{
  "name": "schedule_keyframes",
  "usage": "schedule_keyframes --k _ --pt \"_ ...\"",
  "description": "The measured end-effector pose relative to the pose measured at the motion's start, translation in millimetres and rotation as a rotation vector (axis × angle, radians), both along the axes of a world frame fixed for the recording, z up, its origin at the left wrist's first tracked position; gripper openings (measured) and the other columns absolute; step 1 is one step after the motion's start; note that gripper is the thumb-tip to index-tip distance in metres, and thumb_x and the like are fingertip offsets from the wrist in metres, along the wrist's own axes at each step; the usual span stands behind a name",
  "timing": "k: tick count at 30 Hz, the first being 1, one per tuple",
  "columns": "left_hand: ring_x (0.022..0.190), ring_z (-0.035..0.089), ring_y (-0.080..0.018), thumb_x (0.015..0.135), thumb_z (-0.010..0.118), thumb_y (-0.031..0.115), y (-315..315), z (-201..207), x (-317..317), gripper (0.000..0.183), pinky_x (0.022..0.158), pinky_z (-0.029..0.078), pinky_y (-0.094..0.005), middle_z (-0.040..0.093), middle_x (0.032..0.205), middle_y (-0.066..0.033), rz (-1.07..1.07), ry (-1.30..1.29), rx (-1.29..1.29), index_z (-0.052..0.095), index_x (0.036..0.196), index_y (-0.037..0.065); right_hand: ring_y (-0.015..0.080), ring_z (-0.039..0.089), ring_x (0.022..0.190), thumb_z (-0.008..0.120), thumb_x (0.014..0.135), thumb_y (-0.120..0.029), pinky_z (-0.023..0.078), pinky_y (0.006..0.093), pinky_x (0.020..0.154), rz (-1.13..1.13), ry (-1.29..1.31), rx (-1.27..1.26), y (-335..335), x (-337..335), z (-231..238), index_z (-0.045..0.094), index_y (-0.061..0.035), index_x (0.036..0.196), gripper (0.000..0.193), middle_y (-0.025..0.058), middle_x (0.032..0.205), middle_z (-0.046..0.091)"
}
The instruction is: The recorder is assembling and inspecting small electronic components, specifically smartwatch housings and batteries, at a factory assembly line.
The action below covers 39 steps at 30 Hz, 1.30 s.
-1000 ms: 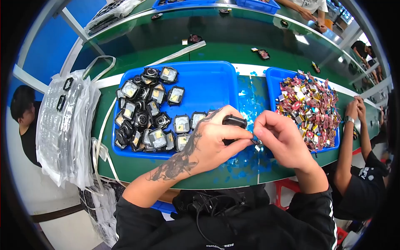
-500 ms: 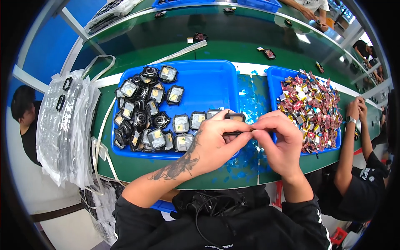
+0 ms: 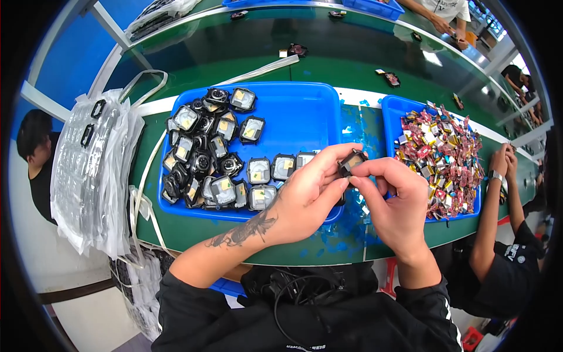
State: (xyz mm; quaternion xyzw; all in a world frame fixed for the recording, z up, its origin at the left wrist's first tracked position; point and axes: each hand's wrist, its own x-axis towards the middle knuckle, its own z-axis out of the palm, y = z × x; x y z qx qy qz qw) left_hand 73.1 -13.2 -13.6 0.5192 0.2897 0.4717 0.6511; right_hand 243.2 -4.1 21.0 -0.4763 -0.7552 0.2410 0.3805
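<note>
My left hand (image 3: 302,199) holds a small black smartwatch case (image 3: 352,162), tilted, with its brownish inner face showing, over the right end of a blue tray (image 3: 293,117). The thumb and forefinger of my right hand (image 3: 396,202) are pinched together at the near edge of that case; anything small between the tips is hidden. Several smartwatch cases (image 3: 200,164) lie heaped on the tray's left side, black with pale, yellow-marked faces. A row of cases (image 3: 284,166) lies beside my left hand, partly covered by it.
A second blue tray (image 3: 389,117) at the right holds a heap of small reddish circuit parts (image 3: 437,152). Blue film scraps (image 3: 355,217) litter the green table between the trays. Plastic-wrapped trays (image 3: 88,176) stand at the left. A co-worker's hands (image 3: 505,159) are at the right.
The smartwatch case has tipped up and turned in my left hand, whose fingers have opened around it. My right hand stays pinched at its edge. The view has shifted slightly.
</note>
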Motion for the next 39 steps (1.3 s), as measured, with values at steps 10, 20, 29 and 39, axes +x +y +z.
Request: schedule_keyframes --k 10,20,29,39 --pt "0.126 0.051 -0.0200 0.098 0.044 -0.006 0.6 -0.2 -3.0 0.049 0.105 0.043 -0.0334 0.050 0.136 -0.0155 -0.004 0.052 0.024 0.032 0.145 -0.005 0.0212 0.065 0.067 0.073 0.077 0.003 0.048 0.0295 0.054 0.042 0.016 0.043 4.4 -1.5 -2.1 0.070 -0.0028 0.089 0.013 0.0087 0.079 0.069" --pt "0.128 0.049 -0.0200 0.098 0.044 -0.006 0.3 -3.7 -3.8 0.049 0.107 0.042 -0.0333 0.046 0.142 -0.0148 0.020 0.181 0.098 0.032 0.145 -0.006 0.0164 0.061 0.064 0.073 0.077 0.003 0.045 0.0284 0.053 0.035 0.039 0.016 5.8 -3.0 -2.3 0.071 -0.0036 0.088 0.013 0.0065 0.076 0.066" --pt "0.129 0.050 -0.0197 0.098 0.042 -0.006 -0.7 6.8 -3.8 0.049 0.106 0.042 -0.0323 0.046 0.141 -0.0154 -0.040 0.285 0.052 0.032 0.146 -0.005 0.0146 0.053 0.060 0.074 0.074 0.003 0.040 0.0260 0.055 0.009 0.080 0.012 5.8 -0.7 -3.7 0.058 -0.0030 0.079 0.018 0.0024 0.070 0.056" --pt "0.123 0.054 -0.0220 0.098 0.042 -0.004 0.2 4.4 1.2 0.049 0.102 0.048 -0.0364 0.047 0.138 -0.0164 0.075 -0.110 -0.065 0.030 0.146 -0.005 0.0159 0.062 0.091 0.077 0.074 0.003 0.054 0.0298 0.080 0.042 0.258 -0.140 -8.5 15.6 -3.3 0.061 -0.0004 0.100 0.031 0.0064 0.092 0.062"
